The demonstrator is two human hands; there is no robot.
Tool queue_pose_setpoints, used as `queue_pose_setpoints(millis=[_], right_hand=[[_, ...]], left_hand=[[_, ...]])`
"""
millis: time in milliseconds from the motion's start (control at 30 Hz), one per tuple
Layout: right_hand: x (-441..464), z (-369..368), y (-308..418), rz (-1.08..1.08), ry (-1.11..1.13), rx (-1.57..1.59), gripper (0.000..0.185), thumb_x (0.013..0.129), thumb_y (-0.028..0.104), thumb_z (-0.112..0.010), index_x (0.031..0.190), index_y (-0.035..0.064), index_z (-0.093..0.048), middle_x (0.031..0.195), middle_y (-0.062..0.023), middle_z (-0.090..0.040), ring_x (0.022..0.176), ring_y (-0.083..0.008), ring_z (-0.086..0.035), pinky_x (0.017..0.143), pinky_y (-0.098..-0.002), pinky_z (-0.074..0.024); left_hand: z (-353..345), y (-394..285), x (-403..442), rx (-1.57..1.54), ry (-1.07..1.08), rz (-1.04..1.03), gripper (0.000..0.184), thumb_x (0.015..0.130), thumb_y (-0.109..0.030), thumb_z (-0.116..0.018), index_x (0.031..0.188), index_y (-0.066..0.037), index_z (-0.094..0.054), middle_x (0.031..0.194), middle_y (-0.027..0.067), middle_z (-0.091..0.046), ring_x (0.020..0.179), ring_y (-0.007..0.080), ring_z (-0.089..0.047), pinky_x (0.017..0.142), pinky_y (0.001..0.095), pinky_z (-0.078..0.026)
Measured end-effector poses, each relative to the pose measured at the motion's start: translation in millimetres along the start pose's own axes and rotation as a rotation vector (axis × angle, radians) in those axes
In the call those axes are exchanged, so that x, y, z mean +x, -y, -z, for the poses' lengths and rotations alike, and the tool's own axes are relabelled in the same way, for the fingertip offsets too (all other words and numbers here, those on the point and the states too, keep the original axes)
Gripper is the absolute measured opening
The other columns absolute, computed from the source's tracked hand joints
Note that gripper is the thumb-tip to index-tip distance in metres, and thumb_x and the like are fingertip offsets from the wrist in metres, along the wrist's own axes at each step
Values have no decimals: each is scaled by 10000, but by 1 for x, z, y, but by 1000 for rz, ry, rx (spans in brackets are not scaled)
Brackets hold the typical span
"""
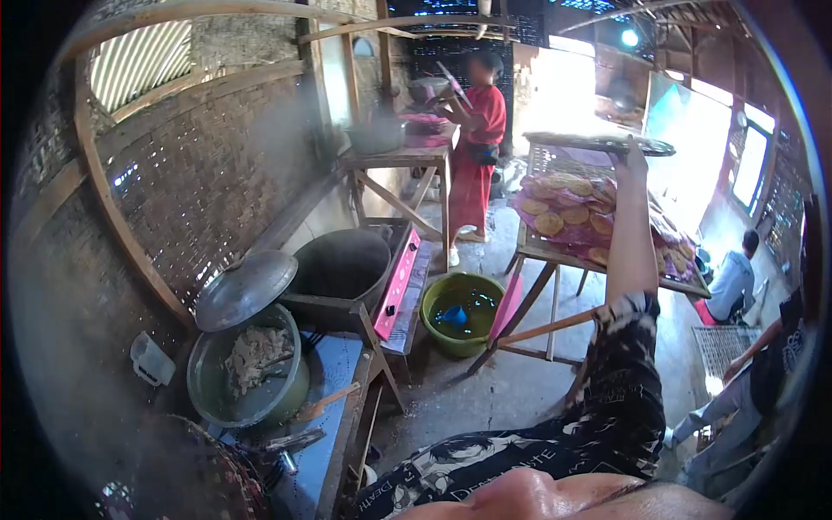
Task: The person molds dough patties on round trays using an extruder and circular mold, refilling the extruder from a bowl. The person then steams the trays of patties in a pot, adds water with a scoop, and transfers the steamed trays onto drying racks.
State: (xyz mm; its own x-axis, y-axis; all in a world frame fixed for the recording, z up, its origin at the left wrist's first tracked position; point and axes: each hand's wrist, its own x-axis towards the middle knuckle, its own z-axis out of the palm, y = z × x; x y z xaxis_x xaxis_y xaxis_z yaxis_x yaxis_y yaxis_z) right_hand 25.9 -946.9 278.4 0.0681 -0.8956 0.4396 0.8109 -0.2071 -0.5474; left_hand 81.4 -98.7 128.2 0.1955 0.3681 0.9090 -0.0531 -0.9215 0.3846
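My right arm, in a black patterned sleeve, stretches up and away on the right side. My right hand [633, 158] is raised under a thin round tray [650, 146] and holds it near its edge; the fingers are partly hidden. Below and beside the arm, a rack [533, 251] bears many flat round yellowish pieces [549, 224] on pink sheeting. My left hand is not in view.
A person in red [485, 117] stands at a wooden table [394, 159]. Others are at the right. A green tub [433, 338] with water and a blue scoop [454, 315] sits on the floor. Left: a large pot [381, 260], a lid [247, 290], a basin [201, 381].
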Motion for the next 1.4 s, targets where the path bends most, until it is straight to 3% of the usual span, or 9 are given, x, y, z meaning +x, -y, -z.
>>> queue_pose_setpoints(millis=[167,233,300,367,500,733,900,1000,1400], right_hand=[[-13,-32,-24,-26,-410,-28,331,788,82,-533,1061,-69,-422,1028,-172,-482,882,-266,-535,703,-465,-488],[-31,-36,-30,-40,-429,-105,315,787,94,-537,1034,-74,-435,982,-161,-505,828,-250,-559,647,-425,-507],[-55,-35,-36,-89,-419,-127,285,768,77,-573,1001,-43,-462,967,-145,-523,856,-259,-555,636,-386,-531],[-29,-5,-57,-52,-250,-248,332,774,113,-584,1051,-28,-465,1003,-151,-519,895,-262,-541,711,-372,-498],[19,70,-108,663,489,-1030,427,787,185,-604,1150,3,-471,1075,-164,-511,973,-268,-513,862,-344,-432],[-208,-28,-100,-450,504,33,420,857,137,-478,1235,-26,-397,1242,-182,-438,1117,-272,-449,956,-395,-341],[-317,-79,-89,-848,65,-3,413,877,185,-444,1229,-28,-405,1245,-170,-440,1136,-272,-438,957,-406,-353],[-318,-57,-131,-1078,223,93,431,882,192,-424,1260,-6,-364,1243,-177,-439,1137,-276,-437,962,-423,-344],[-335,-82,-154,-1117,433,43,433,862,197,-486,1221,-28,-400,1185,-156,-492,1081,-255,-486,934,-388,-380]], left_hand=[[17,13,-2,27,-75,-84,130,811,-83,-568,877,23,-602,787,125,-574,736,244,-540,676,322,-452],[33,25,-1,931,192,-382,167,807,-114,-588,885,31,-614,795,133,-586,760,256,-542,701,325,-452],[40,42,-5,603,281,48,335,826,-257,-541,1097,-74,-466,1070,101,-453,886,276,-531,822,399,-400],[52,34,-10,280,334,485,543,845,-399,-493,1309,-179,-318,1346,69,-320,1012,295,-521,943,473,-347],[40,70,-31,145,202,516,301,818,-154,-569,1048,39,-555,1040,159,-571,931,234,-546,849,314,-417],[28,70,-43,588,-151,135,399,689,-201,-674,1010,7,-561,1069,218,-518,1005,330,-487,875,406,-373],[33,129,-92,544,-349,595,363,729,-217,-664,1012,-16,-559,1007,121,-556,946,255,-520,811,358,-397],[47,121,-93,-380,-244,1044,280,769,-183,-639,976,-7,-570,938,57,-577,840,155,-534,748,295,-406],[47,74,-36,-974,-405,885,214,844,-44,-503,1057,-35,-496,958,24,-536,827,135,-543,655,300,-495]])
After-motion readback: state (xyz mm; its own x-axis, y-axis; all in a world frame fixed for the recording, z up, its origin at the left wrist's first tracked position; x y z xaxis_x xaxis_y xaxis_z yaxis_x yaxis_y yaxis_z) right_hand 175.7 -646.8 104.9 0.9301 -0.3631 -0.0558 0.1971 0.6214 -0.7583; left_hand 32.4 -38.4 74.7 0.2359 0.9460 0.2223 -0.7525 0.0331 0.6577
